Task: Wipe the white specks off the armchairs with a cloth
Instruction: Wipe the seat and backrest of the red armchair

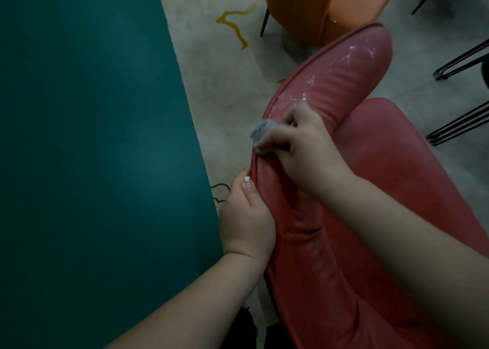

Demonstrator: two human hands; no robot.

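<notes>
Right hand point(296, 147) clutches a crumpled grey cloth point(260, 134) and presses it to the padded rim of a pink armchair point(391, 179), while the left hand point(246, 216) pinches the rim's piped edge just below it, thumb on top. White specks point(352, 55) dot the rim farther up, beyond the cloth. An orange chair point(304, 7) stands behind on a pale rug point(225, 65), beside a teal surface point(87, 137).

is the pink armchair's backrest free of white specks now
No, white specks show on the pink armchair backrest beyond the cloth held in the right hand.
</notes>
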